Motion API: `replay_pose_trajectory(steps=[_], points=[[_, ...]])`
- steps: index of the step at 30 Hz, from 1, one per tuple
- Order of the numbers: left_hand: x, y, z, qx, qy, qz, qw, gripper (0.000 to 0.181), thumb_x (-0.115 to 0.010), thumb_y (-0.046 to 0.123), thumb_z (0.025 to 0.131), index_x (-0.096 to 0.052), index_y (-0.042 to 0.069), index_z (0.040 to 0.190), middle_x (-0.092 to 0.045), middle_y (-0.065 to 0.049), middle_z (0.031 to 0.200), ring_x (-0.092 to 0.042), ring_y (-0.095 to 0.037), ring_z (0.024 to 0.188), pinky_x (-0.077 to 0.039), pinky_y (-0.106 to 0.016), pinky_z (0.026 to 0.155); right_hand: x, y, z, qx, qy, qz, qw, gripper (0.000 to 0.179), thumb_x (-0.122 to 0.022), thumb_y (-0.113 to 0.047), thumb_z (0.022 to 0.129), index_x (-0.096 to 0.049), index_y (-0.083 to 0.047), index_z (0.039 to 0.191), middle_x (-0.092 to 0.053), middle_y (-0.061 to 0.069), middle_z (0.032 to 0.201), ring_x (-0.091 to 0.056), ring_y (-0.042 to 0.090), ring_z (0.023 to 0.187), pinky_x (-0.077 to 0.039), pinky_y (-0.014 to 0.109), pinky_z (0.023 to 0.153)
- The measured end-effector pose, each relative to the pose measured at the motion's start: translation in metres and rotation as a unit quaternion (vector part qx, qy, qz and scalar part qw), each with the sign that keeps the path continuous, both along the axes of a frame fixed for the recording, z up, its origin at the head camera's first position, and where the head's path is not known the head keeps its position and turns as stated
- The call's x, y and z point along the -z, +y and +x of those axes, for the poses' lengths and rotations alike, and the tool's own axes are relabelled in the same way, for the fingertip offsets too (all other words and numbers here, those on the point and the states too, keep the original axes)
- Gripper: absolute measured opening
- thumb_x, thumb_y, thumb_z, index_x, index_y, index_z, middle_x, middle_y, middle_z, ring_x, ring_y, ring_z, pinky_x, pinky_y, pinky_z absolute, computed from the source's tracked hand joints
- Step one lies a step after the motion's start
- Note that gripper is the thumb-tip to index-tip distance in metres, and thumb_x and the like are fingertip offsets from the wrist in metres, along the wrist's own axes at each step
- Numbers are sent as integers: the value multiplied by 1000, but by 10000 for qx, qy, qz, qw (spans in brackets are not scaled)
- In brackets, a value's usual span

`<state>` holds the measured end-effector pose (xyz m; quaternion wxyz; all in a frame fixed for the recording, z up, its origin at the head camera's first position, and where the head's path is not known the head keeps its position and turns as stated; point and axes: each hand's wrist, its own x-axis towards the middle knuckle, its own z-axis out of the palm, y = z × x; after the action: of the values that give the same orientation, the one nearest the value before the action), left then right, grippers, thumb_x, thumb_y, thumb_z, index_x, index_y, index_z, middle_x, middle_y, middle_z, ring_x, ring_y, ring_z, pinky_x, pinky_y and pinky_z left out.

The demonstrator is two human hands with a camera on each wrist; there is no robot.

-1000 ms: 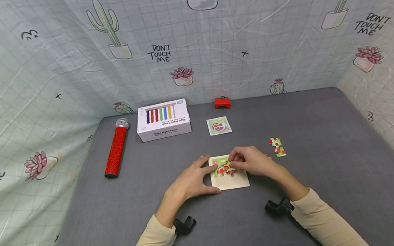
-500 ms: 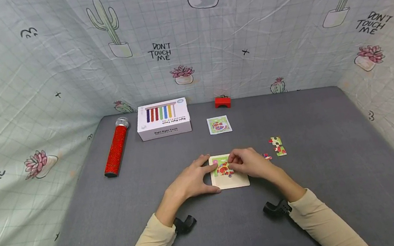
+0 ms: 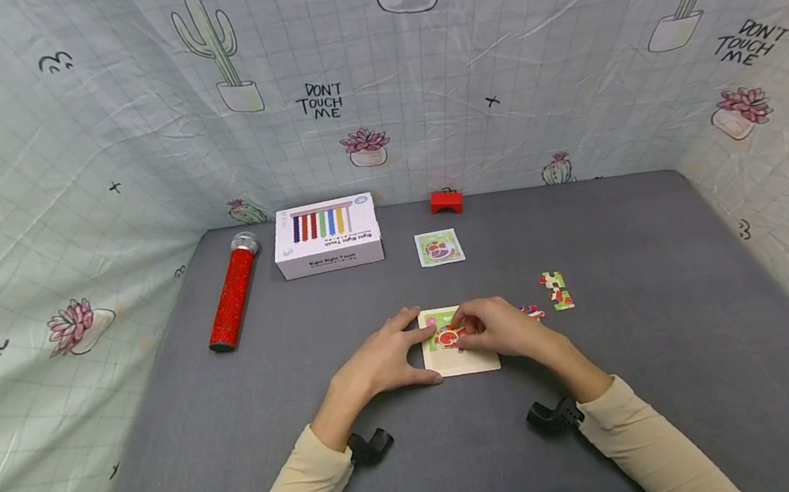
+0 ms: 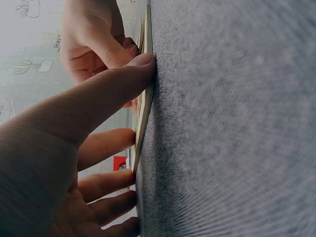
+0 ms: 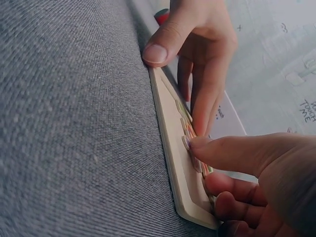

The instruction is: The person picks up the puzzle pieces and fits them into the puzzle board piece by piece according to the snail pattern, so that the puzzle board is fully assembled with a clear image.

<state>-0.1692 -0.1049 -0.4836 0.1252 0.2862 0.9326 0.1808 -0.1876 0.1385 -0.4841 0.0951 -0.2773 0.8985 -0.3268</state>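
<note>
A light wooden puzzle board (image 3: 467, 364) lies on the grey cloth, with red and green jigsaw pieces (image 3: 445, 337) set in its recess. At its left edge my left hand (image 3: 378, 357) steadies it, thumb near the lower corner (image 4: 143, 60) and fairly straight fingers against the board. My right hand (image 3: 503, 327) is over the board's right part, thumb and fingers curled down on a puzzle piece (image 5: 186, 142); most of that piece is hidden beneath the fingertips. To the right lie loose puzzle pieces (image 3: 556, 291), and another piece (image 3: 532, 311) shows just beyond my right hand.
Behind the board lies a square picture card (image 3: 440, 248), with a red arch block (image 3: 446, 203) farther back. A white box (image 3: 327, 239) sits at the back left. Beside it lies a red glittery microphone (image 3: 232, 302). A patterned curtain (image 3: 435, 106) rises behind the table.
My right hand has shifted slightly over the board, its fingertips moving a little left and down with the piece. The loose piece beside it shows more. My left hand stays put.
</note>
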Motion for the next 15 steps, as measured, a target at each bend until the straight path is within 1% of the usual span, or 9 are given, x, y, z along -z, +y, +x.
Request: replay_pose_trajectory(steps=[5, 9, 15], points=[[-1, 0, 0, 3, 28, -35, 10000, 81, -79, 57, 78, -52, 25, 147, -33, -11, 162, -31, -34, 151, -38, -49, 118, 0, -1, 1, -102, 237, 38, 9997, 23, -80, -19, 86, -73, -7, 104, -59, -4, 75, -48, 3, 65, -40, 19, 56], [-2, 1, 1, -18, 38, -22, 10000, 81, -80, 56, 78, -53, 24, 147, -34, -11, 162, -31, -34, 151, -38, -50, 118, -1, -2, 1, -114, 231, -25, 9997, 21, -80, -19, 85, -74, -8, 102, -59, -4, 75, -48, 2, 65, -40, 18, 56], [-1, 3, 2, 156, 238, 166, 9995, 80, -81, 52, 79, -55, 15, 145, -35, -15, 160, -32, -40, 149, -32, -51, 121, 2, -2, 1, -133, 367, -98, 9992, 19, -81, -20, 84, -76, -9, 99, -61, -5, 75, -48, 1, 66, -41, 18, 57]])
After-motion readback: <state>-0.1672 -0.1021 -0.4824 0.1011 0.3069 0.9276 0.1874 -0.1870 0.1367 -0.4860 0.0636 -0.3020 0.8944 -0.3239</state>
